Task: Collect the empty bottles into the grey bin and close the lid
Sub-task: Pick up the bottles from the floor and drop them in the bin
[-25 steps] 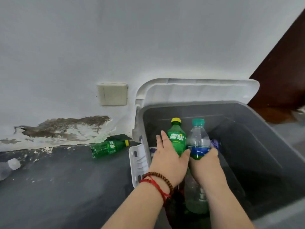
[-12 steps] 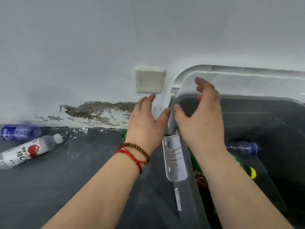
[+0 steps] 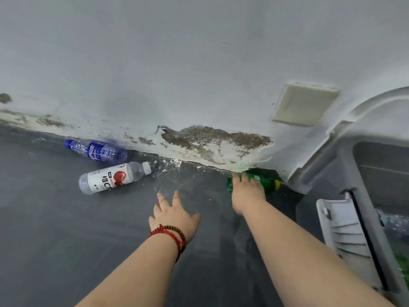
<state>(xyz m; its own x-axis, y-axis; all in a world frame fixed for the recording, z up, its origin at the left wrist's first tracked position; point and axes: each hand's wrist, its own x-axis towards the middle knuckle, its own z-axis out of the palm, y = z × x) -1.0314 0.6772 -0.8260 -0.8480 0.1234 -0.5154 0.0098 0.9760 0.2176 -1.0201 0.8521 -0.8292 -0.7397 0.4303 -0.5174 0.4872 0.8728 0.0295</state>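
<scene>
A green bottle (image 3: 268, 185) with a yellow cap lies on the dark floor at the foot of the wall, just left of the grey bin (image 3: 338, 167). My right hand (image 3: 247, 191) is laid over its middle, fingers curled across the far side. My left hand (image 3: 174, 214), with red and brown bracelets at the wrist, hovers open over the floor and holds nothing. Further left lie a white-labelled bottle (image 3: 112, 178) with a red picture and a clear blue-labelled bottle (image 3: 97, 150). The bin's white lid (image 3: 376, 107) stands open against the wall.
A white latch flap (image 3: 342, 229) hangs on the bin's left side. Inside the bin a clear bottle (image 3: 396, 224) and something green (image 3: 402, 262) show at the frame edge. A beige wall plate (image 3: 305, 105) sits above flaking, stained plaster (image 3: 212, 140).
Both hands let go of the two bottles in the bin and came out over its left rim. My view swung left; my right hand went down onto the green bottle.
</scene>
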